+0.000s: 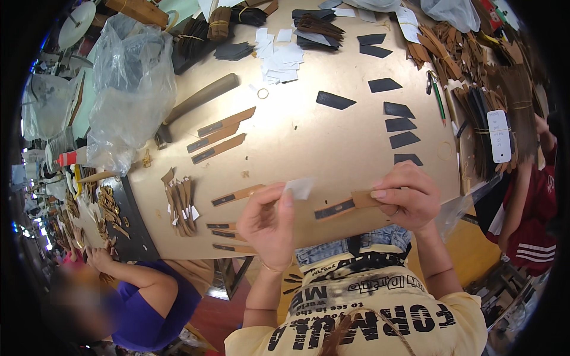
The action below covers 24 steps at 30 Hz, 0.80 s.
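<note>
My left hand (266, 224) pinches a small whitish slip (300, 188) between thumb and fingers, above the table. In my right hand (411, 194) is a brown leather strip (363, 199), gripped at its right end. A dark patch (333, 209) covers the left part of that strip. Close to my left hand lie more brown strips (228, 196) with dark patches, partly hidden behind it. Similar brown strips (218, 149) rest farther off to the left. Dark slanted pieces (401, 124) form a column beyond my right hand.
A hammer (205, 98) lies at the table's left beside a clear plastic bag (130, 89). White slips (280, 62) and dark bundles (314, 32) sit at the back. Tied strips (516, 113) and a green pencil (440, 104) are right. Another person (148, 302) works at left.
</note>
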Each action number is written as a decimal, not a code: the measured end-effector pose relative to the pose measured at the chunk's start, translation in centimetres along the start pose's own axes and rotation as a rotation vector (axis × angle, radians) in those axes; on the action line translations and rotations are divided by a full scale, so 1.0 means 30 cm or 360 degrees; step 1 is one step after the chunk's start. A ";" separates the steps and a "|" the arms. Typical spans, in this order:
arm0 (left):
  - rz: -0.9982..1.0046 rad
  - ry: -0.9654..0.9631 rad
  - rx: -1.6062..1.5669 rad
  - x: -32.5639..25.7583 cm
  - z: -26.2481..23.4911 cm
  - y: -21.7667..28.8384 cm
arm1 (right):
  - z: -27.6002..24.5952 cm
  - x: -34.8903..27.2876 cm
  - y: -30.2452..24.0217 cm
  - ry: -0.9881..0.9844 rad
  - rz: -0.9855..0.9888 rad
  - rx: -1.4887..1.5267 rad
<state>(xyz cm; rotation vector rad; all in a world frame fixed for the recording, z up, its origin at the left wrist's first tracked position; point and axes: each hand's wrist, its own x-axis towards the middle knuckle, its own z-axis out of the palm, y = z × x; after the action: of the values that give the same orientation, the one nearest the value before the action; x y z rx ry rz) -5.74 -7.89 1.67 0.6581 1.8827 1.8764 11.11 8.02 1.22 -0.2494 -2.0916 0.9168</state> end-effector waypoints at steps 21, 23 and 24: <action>-0.0773 -0.0629 -0.0660 0.006 0.072 -0.005 | 0.021 0.006 -0.075 -0.0107 0.1248 0.0789; -0.0768 -0.0613 -0.0635 0.007 0.069 -0.012 | 0.024 0.005 -0.076 -0.0088 0.1263 0.0785; -0.0741 -0.0609 -0.0639 0.006 0.069 -0.016 | 0.026 0.005 -0.077 -0.0069 0.1265 0.0796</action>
<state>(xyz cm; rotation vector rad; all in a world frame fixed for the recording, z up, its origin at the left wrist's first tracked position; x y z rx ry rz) -4.70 -6.11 1.16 0.3681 1.2368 1.6124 10.73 6.03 2.57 -0.8244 -1.7132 1.8783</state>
